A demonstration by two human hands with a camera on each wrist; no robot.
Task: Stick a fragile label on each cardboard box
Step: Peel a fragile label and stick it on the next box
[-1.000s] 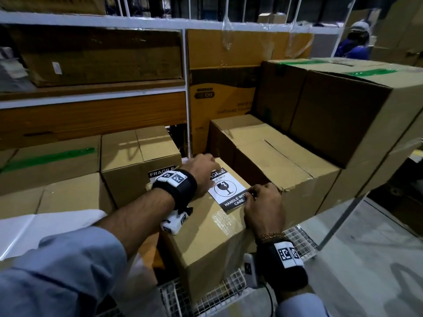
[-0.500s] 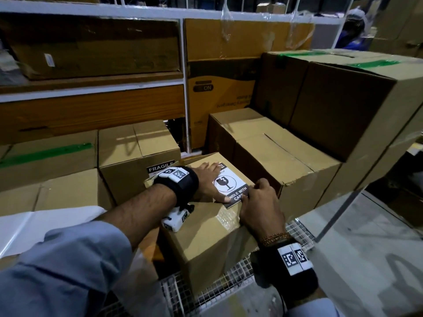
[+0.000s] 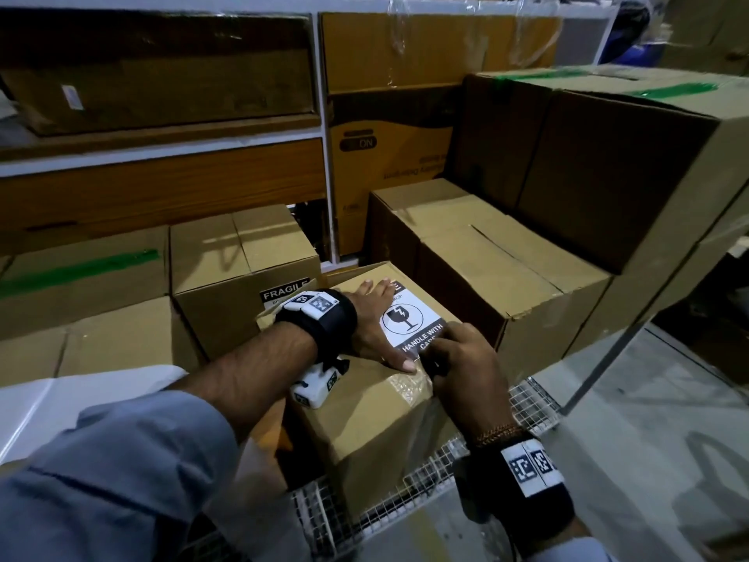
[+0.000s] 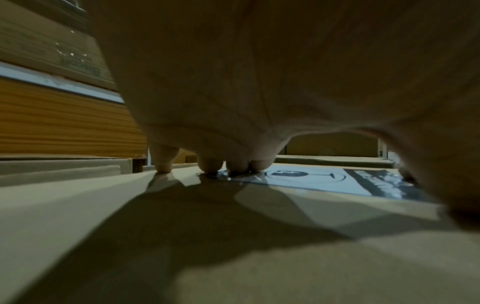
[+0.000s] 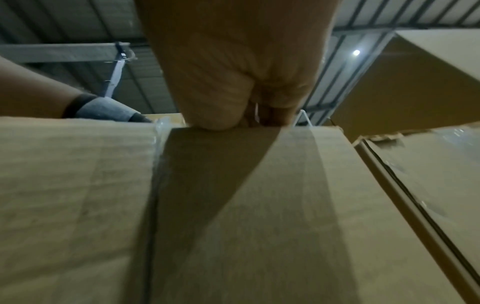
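- Head view: the left hand (image 3: 375, 318) has slid from the fragile label's (image 3: 409, 318) far corner to lie flat with straight fingers along its 9 o'clock edge; the right hand (image 3: 458, 367), fingers curled, presses its 5 o'clock corner. The label now looks smoothed onto the front box (image 3: 364, 423); that one seems almost finished.
- Left wrist view: fingertips (image 4: 233, 165) press the label (image 4: 324, 183) flat.
- Right wrist view: curled fingers (image 5: 218, 115) sit at the box's (image 5: 259, 205) top edge.
- Boxes: all are closed and their contents hidden; the one at 10 o'clock (image 3: 243, 277) already carries a label (image 3: 283, 296).
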